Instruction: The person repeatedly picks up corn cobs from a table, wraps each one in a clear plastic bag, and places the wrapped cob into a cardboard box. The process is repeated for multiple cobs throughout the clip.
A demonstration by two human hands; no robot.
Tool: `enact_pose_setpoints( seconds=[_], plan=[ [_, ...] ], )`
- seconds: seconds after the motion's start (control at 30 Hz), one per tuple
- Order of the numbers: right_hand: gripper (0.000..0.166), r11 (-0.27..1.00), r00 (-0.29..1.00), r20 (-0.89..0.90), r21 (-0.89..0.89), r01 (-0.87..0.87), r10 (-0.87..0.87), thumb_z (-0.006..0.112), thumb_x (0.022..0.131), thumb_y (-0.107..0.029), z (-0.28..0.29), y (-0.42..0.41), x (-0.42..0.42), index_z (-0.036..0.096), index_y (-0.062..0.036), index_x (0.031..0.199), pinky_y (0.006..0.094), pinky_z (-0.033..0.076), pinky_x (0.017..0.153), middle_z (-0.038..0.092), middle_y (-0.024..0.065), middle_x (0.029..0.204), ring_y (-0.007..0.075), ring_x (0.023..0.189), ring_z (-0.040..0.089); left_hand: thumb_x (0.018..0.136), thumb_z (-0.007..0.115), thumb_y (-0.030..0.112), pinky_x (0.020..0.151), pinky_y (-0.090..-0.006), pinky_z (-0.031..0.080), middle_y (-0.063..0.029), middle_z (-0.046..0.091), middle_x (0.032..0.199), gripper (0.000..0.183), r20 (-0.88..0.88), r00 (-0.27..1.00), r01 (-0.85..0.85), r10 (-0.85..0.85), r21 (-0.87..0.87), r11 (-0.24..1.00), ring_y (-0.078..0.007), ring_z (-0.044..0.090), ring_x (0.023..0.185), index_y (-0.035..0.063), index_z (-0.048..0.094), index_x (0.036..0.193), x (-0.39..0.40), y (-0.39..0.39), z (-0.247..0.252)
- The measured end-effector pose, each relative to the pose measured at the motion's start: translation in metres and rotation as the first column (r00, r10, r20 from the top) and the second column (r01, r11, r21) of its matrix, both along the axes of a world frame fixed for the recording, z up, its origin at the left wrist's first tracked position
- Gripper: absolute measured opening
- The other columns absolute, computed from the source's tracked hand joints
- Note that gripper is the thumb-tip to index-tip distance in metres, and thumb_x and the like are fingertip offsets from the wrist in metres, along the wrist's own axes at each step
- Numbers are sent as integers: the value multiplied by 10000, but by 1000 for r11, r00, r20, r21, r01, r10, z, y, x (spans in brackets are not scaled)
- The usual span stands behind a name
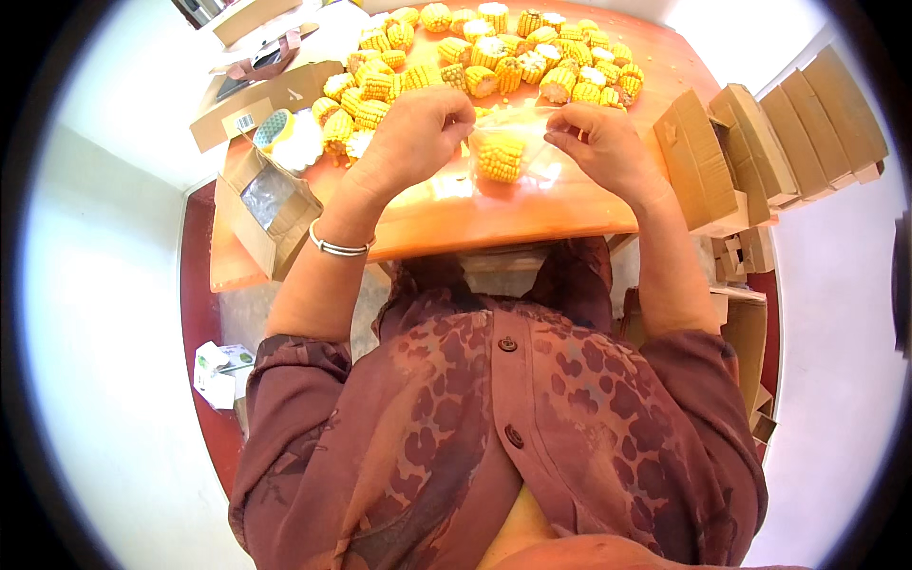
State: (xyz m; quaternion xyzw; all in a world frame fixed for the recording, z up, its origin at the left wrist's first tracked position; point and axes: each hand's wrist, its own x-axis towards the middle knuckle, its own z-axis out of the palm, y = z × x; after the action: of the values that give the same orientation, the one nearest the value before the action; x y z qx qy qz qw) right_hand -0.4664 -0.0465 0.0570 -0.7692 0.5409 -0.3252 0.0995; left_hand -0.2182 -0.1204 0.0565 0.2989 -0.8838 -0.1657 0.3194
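My left hand (425, 135) pinches one upper corner of a clear plastic bag (531, 128) above the front part of the table. The bag's other upper corner is between the thumb and fingers of my right hand (598, 146). Inside the bag, near its bottom, is a cut piece of yellow corn cob (501, 158). Bright glare on the table makes the bag's lower edge hard to see. Many more corn cob pieces (482, 80) lie in a wide heap just beyond both hands.
An open cardboard box (269, 203) holding clear plastic bags stands at the table's left edge, next to a white-and-yellow container (292, 139). Cardboard boxes (755, 153) line the right side. The orange wooden table (513, 217) ends close before my body. Loose kernels lie about.
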Motion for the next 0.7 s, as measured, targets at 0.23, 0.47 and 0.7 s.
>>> enact_pose_setpoints(
  seconds=[0.23,0.47,0.7],
  plan=[
    [113,998,999,22,-62,-23,24,701,830,-100,2,3,2,645,-18,884,297,459,593,612,70,762,163,637,552,757,746,84,694,-301,504,-120,534,1214,293,-97,984,158,-147,120,980,-178,604,803,74,675,1041,0,7,0],
    [129,999,999,22,-21,-45,46,679,825,-92,7,4,8,587,-2,833,350,482,658,598,115,775,252,723,618,793,716,126,751,-344,501,-138,595,1092,187,198,976,95,-87,-31,995,-259,613,827,40,675,954,-11,-15,-20],
    [127,999,1000,-19,-28,19,-19,683,822,-117,10,5,1,601,-20,832,360,476,638,611,108,751,260,687,611,824,674,114,683,-353,488,-147,628,780,137,106,994,15,-15,1,1000,-275,621,725,-13,650,870,-7,-10,-5]
  ],
)
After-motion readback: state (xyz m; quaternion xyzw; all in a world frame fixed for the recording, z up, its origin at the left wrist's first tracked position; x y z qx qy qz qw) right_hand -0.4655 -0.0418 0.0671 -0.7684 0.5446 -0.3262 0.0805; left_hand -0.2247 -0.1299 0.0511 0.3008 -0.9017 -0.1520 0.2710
